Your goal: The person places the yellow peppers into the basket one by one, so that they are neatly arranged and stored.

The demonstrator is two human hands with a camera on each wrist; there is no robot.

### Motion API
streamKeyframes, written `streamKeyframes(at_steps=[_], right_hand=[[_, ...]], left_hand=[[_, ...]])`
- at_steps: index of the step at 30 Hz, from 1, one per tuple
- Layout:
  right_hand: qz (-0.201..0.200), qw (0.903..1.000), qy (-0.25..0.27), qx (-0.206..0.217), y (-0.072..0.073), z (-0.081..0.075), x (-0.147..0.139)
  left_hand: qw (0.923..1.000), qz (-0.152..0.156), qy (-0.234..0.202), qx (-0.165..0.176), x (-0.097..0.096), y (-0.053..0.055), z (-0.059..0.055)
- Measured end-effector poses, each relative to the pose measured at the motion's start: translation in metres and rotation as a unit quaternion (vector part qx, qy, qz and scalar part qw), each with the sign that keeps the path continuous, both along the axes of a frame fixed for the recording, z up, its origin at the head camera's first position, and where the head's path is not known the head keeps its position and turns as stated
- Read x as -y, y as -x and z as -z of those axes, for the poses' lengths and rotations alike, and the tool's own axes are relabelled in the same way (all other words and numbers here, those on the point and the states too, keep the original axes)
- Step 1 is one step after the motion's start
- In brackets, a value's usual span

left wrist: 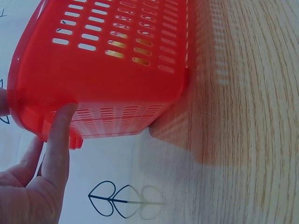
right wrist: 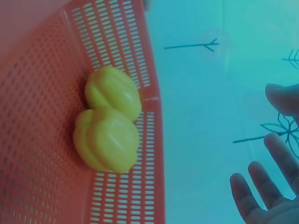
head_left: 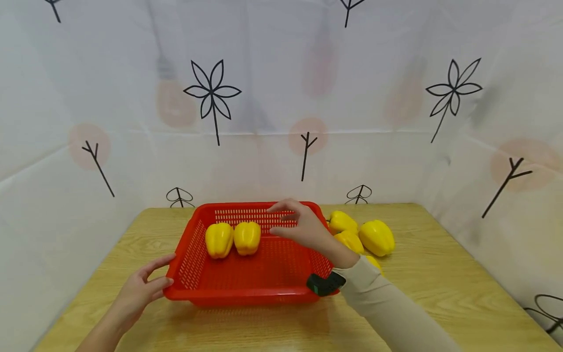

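Observation:
A red plastic basket with slotted walls stands on the wooden table. Inside it, toward the back left, two yellow bell peppers lie side by side. My left hand holds the basket's left rim; in the left wrist view its fingers touch the outer wall and the rim. Above the right half of the basket hovers my right hand, fingers spread from the thumb with nothing between them. In the right wrist view its fingers are apart from the peppers.
Several more yellow bell peppers lie on the table to the right of the basket, partly hidden by the right forearm. The wooden table meets a white patterned cloth at the back and sides.

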State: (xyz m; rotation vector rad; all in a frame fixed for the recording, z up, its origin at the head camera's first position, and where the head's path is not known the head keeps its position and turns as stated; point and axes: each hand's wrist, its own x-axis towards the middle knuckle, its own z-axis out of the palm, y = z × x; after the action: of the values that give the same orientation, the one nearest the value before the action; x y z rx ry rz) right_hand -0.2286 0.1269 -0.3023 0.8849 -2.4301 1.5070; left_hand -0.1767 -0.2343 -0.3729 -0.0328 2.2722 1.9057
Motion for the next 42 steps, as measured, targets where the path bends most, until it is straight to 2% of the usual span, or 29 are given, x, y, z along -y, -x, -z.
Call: streamKeyframes(at_steps=[4,11,21,29,42], right_hand=[[0.003,1.0000,-0.001,-0.007,-0.005,-0.001,-0.006],[0.007,0.9999,0.005,0.010,-0.012,0.000,-0.020],[0.036,0.9992,0.006,0.017,-0.021,0.004,-0.042],[0.037,0.9993,0.008,-0.005,-0.022,0.014,-0.054],[0.069,0.9964,0.009,0.048,-0.031,0.019,-0.074]], left_hand=[[1.0000,0.001,0.000,-0.003,0.000,0.000,0.000],[1.0000,0.001,-0.001,-0.008,-0.002,0.000,-0.001],[0.9998,0.002,-0.006,-0.017,-0.002,-0.001,-0.002],[0.9999,0.001,-0.004,-0.016,-0.001,-0.002,-0.002],[0.9998,-0.002,-0.003,-0.018,-0.002,-0.001,-0.002]])
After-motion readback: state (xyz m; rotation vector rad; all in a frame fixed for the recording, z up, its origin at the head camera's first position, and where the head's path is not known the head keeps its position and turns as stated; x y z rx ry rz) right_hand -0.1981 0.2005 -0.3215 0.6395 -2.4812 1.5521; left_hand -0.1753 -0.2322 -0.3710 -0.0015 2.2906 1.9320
